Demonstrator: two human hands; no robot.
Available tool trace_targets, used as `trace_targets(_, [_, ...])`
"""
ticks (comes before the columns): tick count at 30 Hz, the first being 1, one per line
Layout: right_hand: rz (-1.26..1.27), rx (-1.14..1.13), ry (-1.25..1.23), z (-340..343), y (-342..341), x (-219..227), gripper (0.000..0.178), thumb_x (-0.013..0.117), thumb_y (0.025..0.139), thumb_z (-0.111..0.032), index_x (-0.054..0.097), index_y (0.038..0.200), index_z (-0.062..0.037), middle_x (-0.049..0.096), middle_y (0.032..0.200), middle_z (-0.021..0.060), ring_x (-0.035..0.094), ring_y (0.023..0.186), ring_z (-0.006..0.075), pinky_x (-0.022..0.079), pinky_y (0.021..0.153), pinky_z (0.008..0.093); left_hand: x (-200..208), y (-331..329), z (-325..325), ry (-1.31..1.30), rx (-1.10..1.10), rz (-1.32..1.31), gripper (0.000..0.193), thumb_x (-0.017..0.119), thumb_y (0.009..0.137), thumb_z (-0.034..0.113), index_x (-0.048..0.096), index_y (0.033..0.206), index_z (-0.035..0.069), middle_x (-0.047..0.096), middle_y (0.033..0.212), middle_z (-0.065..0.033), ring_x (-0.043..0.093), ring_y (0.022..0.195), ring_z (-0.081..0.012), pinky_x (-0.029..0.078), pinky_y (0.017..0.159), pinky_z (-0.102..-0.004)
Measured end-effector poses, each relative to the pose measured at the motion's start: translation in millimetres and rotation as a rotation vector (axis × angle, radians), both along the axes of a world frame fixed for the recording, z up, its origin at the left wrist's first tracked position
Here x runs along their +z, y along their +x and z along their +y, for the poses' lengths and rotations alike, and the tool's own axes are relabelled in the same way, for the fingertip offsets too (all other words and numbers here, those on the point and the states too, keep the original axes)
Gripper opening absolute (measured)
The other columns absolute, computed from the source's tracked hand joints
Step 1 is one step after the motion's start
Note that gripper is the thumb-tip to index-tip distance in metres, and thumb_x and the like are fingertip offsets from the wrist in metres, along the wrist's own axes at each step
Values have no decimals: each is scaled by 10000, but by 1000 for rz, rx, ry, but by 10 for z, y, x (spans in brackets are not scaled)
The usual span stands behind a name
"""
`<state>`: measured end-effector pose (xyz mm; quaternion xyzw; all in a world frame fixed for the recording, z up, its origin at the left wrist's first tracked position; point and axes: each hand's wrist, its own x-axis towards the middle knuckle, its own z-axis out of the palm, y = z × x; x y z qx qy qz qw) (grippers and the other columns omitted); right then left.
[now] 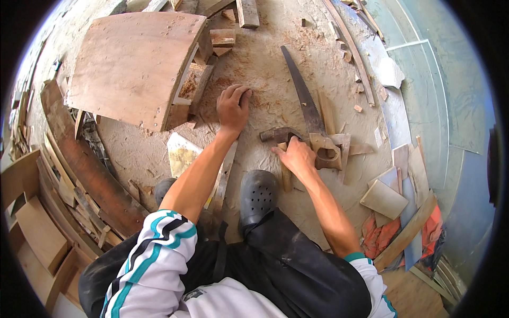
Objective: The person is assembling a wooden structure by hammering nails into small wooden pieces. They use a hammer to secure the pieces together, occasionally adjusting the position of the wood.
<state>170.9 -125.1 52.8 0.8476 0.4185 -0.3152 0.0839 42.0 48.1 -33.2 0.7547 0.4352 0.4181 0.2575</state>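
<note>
My right hand is closed on a hammer just below its dark metal head. The hammer's wooden handle points back toward my feet. Right beside it lies a handsaw, its rusty blade stretching away from me and its wooden grip near my right fingers. My left hand is curled over the dusty floor, apart from the hammer; whether anything is inside it is hidden. To its left stands a plywood-topped wooden piece with a curved edge and timber blocks beneath.
Wood offcuts and orange sheeting lie to the right, near glass-like panels. A long curved board and stacked strips fill the left. My grey clogs are close to the hammer. Sawdust and scraps litter the floor.
</note>
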Motion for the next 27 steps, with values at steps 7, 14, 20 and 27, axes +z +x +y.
trace_targets(7, [297, -247, 176, -194, 78, -300, 447, 687, 906, -404, 629, 986, 32, 721, 943, 251, 708, 864, 420, 565, 787, 494, -40, 36, -13, -1, 14, 45, 134, 716, 912, 178, 714, 1022, 100, 696, 1080, -61, 653, 1008, -296, 502, 862, -411])
trace_targets(14, [598, -570, 312, 297, -64, 342, 362, 689, 922, -268, 546, 1097, 15, 670, 808, 226, 681, 675, 392, 530, 620, 451, -84, 4, 8, 33, 20, 58, 137, 710, 908, 194, 711, 1027, 125, 698, 1087, -23, 649, 995, -271, 499, 839, -406])
trace_targets(20, [312, -173, 859, 804, -73, 457, 336, 656, 956, -232, 556, 1143, 29, 663, 847, 262, 682, 758, 431, 522, 668, 472, -42, 11, 3, 12, 13, 41, 148, 728, 886, 144, 724, 1029, 108, 716, 1089, -52, 658, 1002, -295, 515, 883, -401])
trace_targets(27, [351, -40, 774, 975, -77, 358, 441, 672, 946, -203, 570, 1248, 102, 684, 972, 304, 683, 884, 462, 543, 783, 471, -68, 4, 13, 13, 15, 25, 158, 732, 882, 146, 724, 1032, 100, 722, 1095, -52, 661, 1016, -291, 515, 886, -407])
